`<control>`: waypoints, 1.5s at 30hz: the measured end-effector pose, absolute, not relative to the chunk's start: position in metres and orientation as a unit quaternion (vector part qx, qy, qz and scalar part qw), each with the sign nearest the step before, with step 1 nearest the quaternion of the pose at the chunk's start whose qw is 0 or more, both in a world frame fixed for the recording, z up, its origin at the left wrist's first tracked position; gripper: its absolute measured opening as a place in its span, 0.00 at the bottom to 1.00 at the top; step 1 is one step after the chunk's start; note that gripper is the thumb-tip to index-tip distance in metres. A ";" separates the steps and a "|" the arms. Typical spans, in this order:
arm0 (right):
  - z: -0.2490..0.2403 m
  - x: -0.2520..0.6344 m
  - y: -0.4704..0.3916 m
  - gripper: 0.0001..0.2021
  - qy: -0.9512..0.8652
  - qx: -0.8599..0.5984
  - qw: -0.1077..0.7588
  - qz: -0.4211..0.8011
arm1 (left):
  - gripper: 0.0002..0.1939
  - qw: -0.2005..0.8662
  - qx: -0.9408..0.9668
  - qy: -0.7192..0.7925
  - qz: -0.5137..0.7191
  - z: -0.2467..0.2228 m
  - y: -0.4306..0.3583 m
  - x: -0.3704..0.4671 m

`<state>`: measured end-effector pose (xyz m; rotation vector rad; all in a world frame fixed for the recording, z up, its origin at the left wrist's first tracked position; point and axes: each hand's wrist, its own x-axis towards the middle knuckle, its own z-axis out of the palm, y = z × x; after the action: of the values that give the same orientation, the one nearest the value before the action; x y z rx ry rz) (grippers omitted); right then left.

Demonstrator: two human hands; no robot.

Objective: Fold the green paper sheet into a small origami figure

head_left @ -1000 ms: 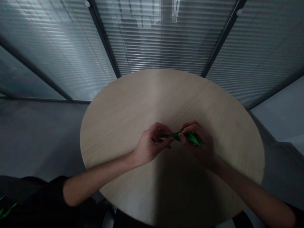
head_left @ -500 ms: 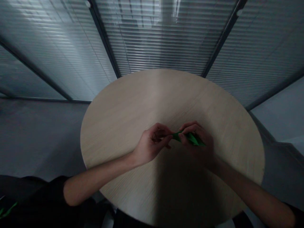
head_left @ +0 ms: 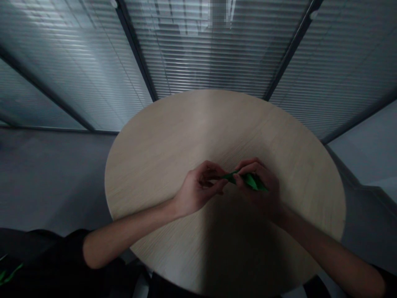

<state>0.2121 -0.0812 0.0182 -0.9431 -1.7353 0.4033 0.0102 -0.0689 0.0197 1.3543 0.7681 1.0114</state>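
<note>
A small piece of folded green paper (head_left: 248,180) sits between the two hands, above the near middle of a round table (head_left: 173,136). It is narrow and pointed, with one tip reaching left toward the left hand and the wider part lying under the right fingers. Whether it touches the tabletop or is held just clear of it cannot be told.

The right hand (head_left: 259,188) is closed on the paper: its thumb lies along the near edge and its fingers curl over the top, so most of the sheet is covered. The left hand (head_left: 200,188) pinches the left tip between thumb and fingertips, with the other fingers curled in toward the palm. The two hands are nearly touching each other at the paper.

Both forearms are bare and come in from the lower corners, crossing the near edge of the table. The left arm ends in a dark sleeve (head_left: 46,260) at the lower left.

The table has a pale wood-grain top, and a shadow falls across its near half beneath the hands. Behind the table stand glass walls with horizontal blinds (head_left: 211,54), divided by dark frames (head_left: 136,54). A grey floor (head_left: 49,178) shows to the left of the table and a lighter patch of it to the right.
</note>
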 end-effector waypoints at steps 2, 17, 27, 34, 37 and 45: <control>0.018 0.212 -0.081 0.06 -0.731 -0.392 0.534 0.166 | 0.11 0.603 0.580 0.329 0.439 0.019 -0.069 0.010; 0.017 0.212 -0.080 0.06 -0.729 -0.392 0.541 0.149 | 0.10 0.610 0.583 0.305 0.442 0.015 -0.068 0.009; 0.019 0.210 -0.082 0.06 -0.735 -0.378 0.536 0.172 | 0.16 0.602 0.600 0.327 0.414 0.014 -0.067 0.010; 0.016 0.210 -0.082 0.06 -0.743 -0.369 0.527 0.182 | 0.14 0.586 0.625 0.318 0.406 0.017 -0.065 0.010; 0.017 0.211 -0.083 0.06 -0.742 -0.373 0.525 0.183 | 0.14 0.580 0.628 0.324 0.406 0.018 -0.066 0.010; 0.016 0.212 -0.082 0.04 -0.741 -0.380 0.518 0.195 | 0.13 0.574 0.626 0.326 0.415 0.018 -0.066 0.010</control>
<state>0.2122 -0.0820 0.0165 -0.9123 -1.7797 0.4671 0.0100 -0.0658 0.0179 1.4679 0.7648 0.9720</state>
